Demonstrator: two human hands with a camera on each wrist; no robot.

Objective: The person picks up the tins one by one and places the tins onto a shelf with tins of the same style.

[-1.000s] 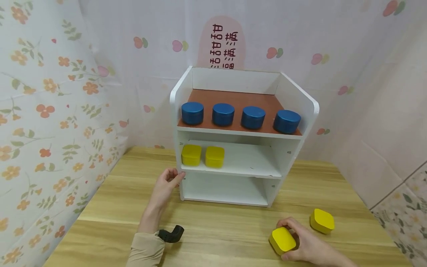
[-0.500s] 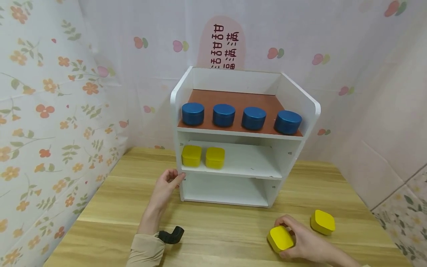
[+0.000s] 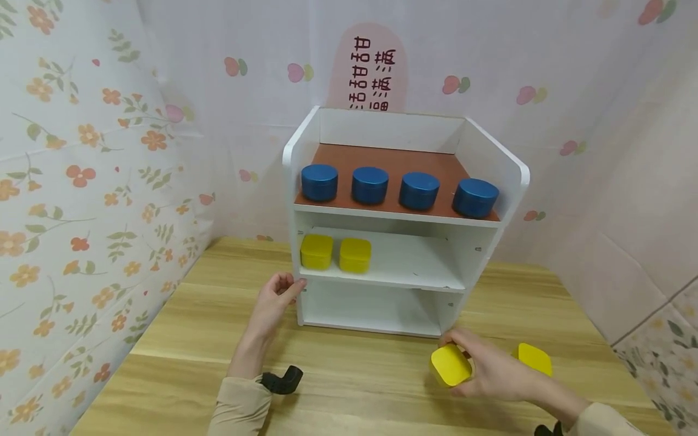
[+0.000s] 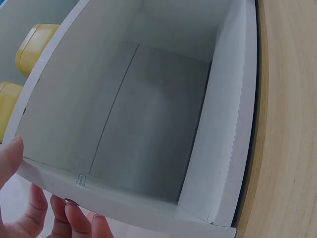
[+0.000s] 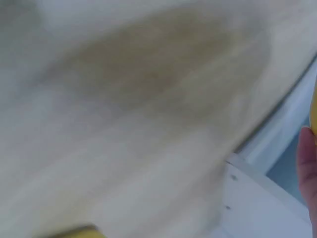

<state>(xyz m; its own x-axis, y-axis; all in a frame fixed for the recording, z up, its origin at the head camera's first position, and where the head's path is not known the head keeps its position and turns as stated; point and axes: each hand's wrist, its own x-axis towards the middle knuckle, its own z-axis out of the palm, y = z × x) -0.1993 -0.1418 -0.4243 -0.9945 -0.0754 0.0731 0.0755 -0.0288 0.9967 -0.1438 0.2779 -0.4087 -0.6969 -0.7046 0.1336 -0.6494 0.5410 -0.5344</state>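
A small white shelf unit (image 3: 376,280) stands on the wooden table. My left hand (image 3: 275,303) grips its left side panel at middle-board height; in the left wrist view the thumb (image 4: 10,156) lies at the front edge and the fingers curl along the outside. Below the unit's right front corner, my right hand (image 3: 491,366) holds a yellow square box (image 3: 450,365) over the table between thumb and fingers. Another yellow box (image 3: 535,358) rests on the table, partly behind that hand. On the middle shelf, a yellow box (image 3: 316,252) and a second yellow box (image 3: 355,255) sit side by side at the left.
Several blue round tins, including a leftmost blue tin (image 3: 319,182), line the brown top board. A dark wrist mount (image 3: 282,380) sticks out from my left sleeve. Patterned curtains (image 3: 98,181) enclose the table (image 3: 349,387) at the back and sides.
My right hand has lifted the yellow box off the table and moved it up toward the shelf unit. The left hand keeps its hold on the side panel.
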